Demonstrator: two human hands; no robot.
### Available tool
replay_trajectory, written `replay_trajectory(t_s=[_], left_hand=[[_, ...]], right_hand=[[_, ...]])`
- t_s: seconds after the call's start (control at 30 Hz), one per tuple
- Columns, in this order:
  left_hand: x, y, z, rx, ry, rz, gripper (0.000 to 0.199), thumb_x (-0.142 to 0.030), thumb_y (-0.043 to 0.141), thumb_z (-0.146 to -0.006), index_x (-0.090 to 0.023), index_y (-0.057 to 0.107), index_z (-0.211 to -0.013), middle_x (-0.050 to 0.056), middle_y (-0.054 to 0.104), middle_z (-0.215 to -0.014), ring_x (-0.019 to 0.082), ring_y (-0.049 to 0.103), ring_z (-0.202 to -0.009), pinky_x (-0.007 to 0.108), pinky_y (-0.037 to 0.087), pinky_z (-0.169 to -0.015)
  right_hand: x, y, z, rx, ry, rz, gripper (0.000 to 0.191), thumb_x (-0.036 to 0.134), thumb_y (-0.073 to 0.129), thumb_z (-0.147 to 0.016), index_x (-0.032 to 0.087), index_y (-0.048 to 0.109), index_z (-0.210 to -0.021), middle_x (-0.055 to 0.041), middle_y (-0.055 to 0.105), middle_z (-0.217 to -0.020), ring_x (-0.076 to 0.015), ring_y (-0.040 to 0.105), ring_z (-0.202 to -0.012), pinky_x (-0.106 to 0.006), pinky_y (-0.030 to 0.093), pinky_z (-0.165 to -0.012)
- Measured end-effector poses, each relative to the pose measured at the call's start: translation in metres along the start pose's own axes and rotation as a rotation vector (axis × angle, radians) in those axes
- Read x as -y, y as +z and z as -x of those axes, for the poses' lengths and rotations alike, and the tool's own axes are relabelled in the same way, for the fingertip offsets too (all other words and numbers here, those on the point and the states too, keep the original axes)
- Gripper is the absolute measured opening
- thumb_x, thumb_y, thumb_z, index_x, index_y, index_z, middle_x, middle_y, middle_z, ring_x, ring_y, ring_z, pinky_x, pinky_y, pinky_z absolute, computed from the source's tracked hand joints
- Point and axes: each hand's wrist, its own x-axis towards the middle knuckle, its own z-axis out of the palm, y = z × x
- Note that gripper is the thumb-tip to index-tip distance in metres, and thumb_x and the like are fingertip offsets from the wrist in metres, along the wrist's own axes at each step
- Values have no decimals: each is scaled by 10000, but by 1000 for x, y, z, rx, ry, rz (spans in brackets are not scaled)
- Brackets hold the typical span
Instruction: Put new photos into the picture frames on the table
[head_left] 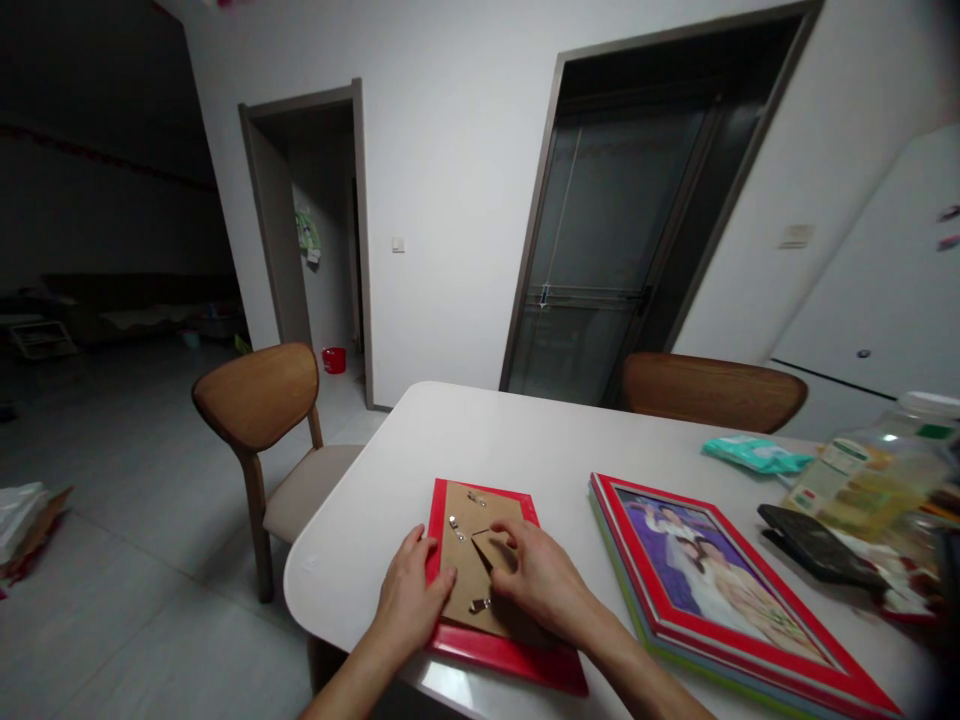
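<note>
A red picture frame point(510, 655) lies face down on the white table, its brown backing board point(469, 580) uppermost. Several small metal clips point(456, 528) are fixed to the board. My left hand point(411, 590) grips the frame's left edge, thumb resting on the board and fingers along the red rim. Over the board's right half, my right hand point(536, 575) pinches a brown flap point(491, 548) that stands slightly up from the board, with a dark gap at its edge. My right hand hides part of the board and the frame's right side.
Another red frame with a photo point(720, 580) lies face up on a stack at right. Beyond it are a teal packet point(756, 454), a black object point(817, 548) and a large clear jar point(877, 470). Wooden chairs point(259, 395) stand at the table's left and far sides.
</note>
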Motion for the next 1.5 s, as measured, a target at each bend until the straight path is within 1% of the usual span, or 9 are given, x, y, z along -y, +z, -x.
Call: replay_trajectory(t_s=[0.23,0.6,0.7,0.83,0.93,1.1,1.27,1.37,1.5], left_hand=[[-12,-18,-11,60,-111,339,314,-296,383,-765,-112,515,-982,90,653,-884,210,621,-776,336,483,-696],[44,-114,-7,-38,-307,203,219,-272,544,-647,-140,554,-821,56,665,-721,254,626,-728,366,483,-659],[48,-110,-14,-167,-268,43,372,-211,573,-592,-131,522,-951,96,624,-911,313,530,-969,449,385,-839],[15,-76,-8,-238,-109,-70,535,-185,557,-605,-139,429,-1122,101,395,-1251,266,270,-1207,405,159,-1018],[-31,-26,11,-70,116,-96,559,-221,576,-633,-174,412,-1166,81,418,-1245,239,328,-1176,389,235,-1004],[-89,32,32,160,516,-148,562,-177,550,-675,-193,362,-1204,94,441,-1213,260,405,-1083,428,360,-913],[-90,2,16,-63,529,-150,416,-73,403,-711,-188,432,-1109,59,543,-902,191,514,-823,332,451,-749],[-63,-30,4,-292,292,-51,379,-110,422,-699,-187,449,-1069,39,507,-877,163,532,-738,295,473,-662],[-10,-47,1,-316,16,110,438,-175,474,-656,-162,407,-1089,45,492,-927,116,539,-581,253,484,-521]], right_hand=[[24,-25,2,-80,-148,-136,382,292,531,-666,200,512,-1036,-58,554,-992,-167,524,-857,-276,410,-744],[-52,5,3,-71,229,176,468,188,448,-664,113,423,-1126,-135,587,-912,-221,562,-813,-292,378,-676],[-49,-1,-1,-89,307,-7,486,167,439,-634,91,412,-1114,-121,615,-790,-222,579,-708,-299,389,-622],[-37,-18,6,-46,439,-784,622,209,384,-669,128,203,-1258,-61,629,-711,-181,578,-546,-294,426,-532],[-18,-30,15,-29,403,-1170,710,228,436,-652,207,127,-1290,-17,629,-732,-149,567,-515,-284,443,-538],[-3,-35,18,-58,331,-1160,755,249,570,-601,227,213,-1266,54,565,-606,-112,523,-497,-237,424,-526],[-38,-17,11,-100,320,-852,668,303,539,-645,182,271,-1244,61,517,-562,-112,505,-465,-213,378,-452],[-61,-6,9,-172,327,-509,572,281,483,-666,139,354,-1205,23,558,-606,-128,526,-496,-229,386,-480],[-72,2,10,-217,256,-184,512,236,409,-697,102,394,-1191,-100,606,-927,-185,576,-808,-277,416,-724]])
